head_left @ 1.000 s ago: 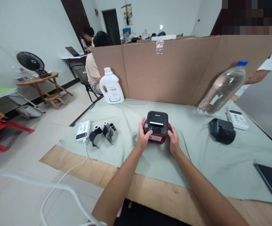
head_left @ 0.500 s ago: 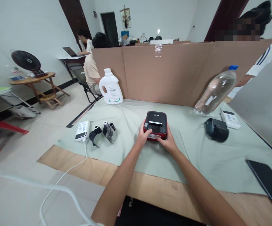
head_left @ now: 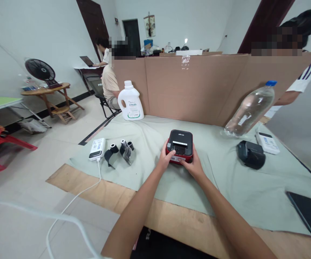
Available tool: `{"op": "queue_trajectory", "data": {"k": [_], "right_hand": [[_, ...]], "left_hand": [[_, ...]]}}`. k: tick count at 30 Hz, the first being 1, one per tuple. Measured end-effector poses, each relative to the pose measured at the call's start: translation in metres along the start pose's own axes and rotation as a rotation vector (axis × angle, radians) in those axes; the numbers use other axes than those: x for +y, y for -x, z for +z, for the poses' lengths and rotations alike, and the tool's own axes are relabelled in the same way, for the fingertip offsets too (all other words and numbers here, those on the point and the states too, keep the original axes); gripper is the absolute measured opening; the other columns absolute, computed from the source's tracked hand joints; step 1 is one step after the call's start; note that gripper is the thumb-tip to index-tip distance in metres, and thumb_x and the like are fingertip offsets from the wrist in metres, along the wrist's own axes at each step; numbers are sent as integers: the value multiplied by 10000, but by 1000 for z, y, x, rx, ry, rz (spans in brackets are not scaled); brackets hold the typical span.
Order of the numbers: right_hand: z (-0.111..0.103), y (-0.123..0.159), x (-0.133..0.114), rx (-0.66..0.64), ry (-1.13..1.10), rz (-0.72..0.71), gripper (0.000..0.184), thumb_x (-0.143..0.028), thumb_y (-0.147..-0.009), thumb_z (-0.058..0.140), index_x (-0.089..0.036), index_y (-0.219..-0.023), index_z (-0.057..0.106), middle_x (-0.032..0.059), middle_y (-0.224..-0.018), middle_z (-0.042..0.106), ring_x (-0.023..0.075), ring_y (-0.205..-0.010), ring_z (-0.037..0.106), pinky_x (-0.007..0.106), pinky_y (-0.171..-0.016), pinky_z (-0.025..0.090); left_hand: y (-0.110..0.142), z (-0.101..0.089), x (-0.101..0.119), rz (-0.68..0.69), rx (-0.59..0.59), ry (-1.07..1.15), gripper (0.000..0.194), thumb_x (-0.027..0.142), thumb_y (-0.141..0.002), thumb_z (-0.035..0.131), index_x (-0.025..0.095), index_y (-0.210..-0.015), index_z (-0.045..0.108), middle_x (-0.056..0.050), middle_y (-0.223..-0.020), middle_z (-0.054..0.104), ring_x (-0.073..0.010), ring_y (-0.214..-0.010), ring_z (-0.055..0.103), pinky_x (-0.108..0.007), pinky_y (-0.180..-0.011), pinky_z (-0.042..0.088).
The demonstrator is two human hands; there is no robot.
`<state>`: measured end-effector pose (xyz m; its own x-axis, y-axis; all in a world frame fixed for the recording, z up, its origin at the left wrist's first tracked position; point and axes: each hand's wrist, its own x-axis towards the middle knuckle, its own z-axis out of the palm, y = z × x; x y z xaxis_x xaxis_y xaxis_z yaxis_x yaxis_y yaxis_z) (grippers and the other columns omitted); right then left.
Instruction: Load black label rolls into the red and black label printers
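A small black and red label printer (head_left: 181, 138) is held between both hands over the cloth-covered table (head_left: 155, 144). My left hand (head_left: 165, 157) grips its left side, the thumb lying on the front edge of the top. My right hand (head_left: 194, 164) wraps its right side, with the thumb against the label on the red front. A white paper strip shows in the slot on top. Whether the printer's base rests on the cloth is hidden. Left of it lie black ribbon rolls (head_left: 125, 151) and a white power bank (head_left: 97, 148) with a cable plugged in.
A white detergent jug (head_left: 132, 104) and a clear bottle (head_left: 252, 108) stand before a cardboard screen (head_left: 187, 90). At right lie a black device (head_left: 251, 154), another white power bank (head_left: 268, 143) and a phone (head_left: 309, 216). People sit beyond the screen.
The whole view has shifted slightly, so things appear a little further right and lower. Both hands keep the same hold on the label printer.
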<state>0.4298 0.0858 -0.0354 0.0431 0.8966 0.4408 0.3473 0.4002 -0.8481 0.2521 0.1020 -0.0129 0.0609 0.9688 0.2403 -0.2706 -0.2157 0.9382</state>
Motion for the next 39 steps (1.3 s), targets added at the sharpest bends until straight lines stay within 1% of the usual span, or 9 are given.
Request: {"op": "queue_trajectory", "data": {"k": [5,9,15,19,23,27,32,39], "right_hand": [[-1,0,-2,8,14,-17,1094,-544,-760,832,-247,-1648,268,158,-1620,422,374,-1482,425,603,-1219,355],[-1,0,-1,10,23,-8,1111,-556,-755,832,-248,-1653,255,160,-1604,442,382,-1463,449,617,-1202,372],[-1,0,-2,23,46,-23,1096,-551,-762,828,-238,-1651,270,169,-1594,452,386,-1455,456,618,-1200,370],[-1,0,-3,20,45,-7,1098,-558,-758,830,-238,-1648,274,170,-1580,470,389,-1426,486,625,-1179,392],[-1,0,-2,12,36,-13,1091,-551,-765,828,-246,-1649,267,163,-1613,438,384,-1449,463,615,-1197,372],[-1,0,-4,8,45,-12,1090,-551,-768,824,-250,-1651,262,162,-1613,439,385,-1458,455,615,-1202,366],[-3,1,-7,24,100,-32,1056,-554,-776,814,-256,-1641,288,161,-1572,485,381,-1426,488,610,-1179,395],[-4,2,-9,49,197,-32,1042,-579,-759,816,-226,-1618,345,178,-1462,583,397,-1294,585,626,-1085,475]], "left_hand": [[-2,-1,-3,10,-3,9,821,459,-830,728,199,-1547,425,-117,-1612,450,-315,-1514,385,-427,-1274,280],[-2,-1,-3,16,-12,16,819,452,-824,731,203,-1544,430,-114,-1614,448,-319,-1518,379,-435,-1275,279],[-2,0,-2,-13,-1,24,855,430,-806,729,174,-1554,405,-137,-1625,428,-326,-1517,378,-438,-1269,289],[0,1,2,-11,-11,20,828,416,-819,717,181,-1553,413,-128,-1622,435,-319,-1521,372,-430,-1273,278],[0,1,4,-9,-14,30,818,410,-823,715,199,-1556,418,-108,-1603,467,-310,-1521,374,-425,-1277,271],[0,2,4,-18,-9,36,829,405,-811,722,203,-1556,421,-111,-1608,459,-310,-1516,381,-429,-1272,284],[0,1,5,-27,-14,43,824,411,-816,724,211,-1558,425,-102,-1627,433,-311,-1517,382,-425,-1273,283],[0,1,6,-23,-17,48,793,388,-803,719,226,-1536,463,-87,-1595,480,-314,-1504,397,-445,-1276,278]]}}
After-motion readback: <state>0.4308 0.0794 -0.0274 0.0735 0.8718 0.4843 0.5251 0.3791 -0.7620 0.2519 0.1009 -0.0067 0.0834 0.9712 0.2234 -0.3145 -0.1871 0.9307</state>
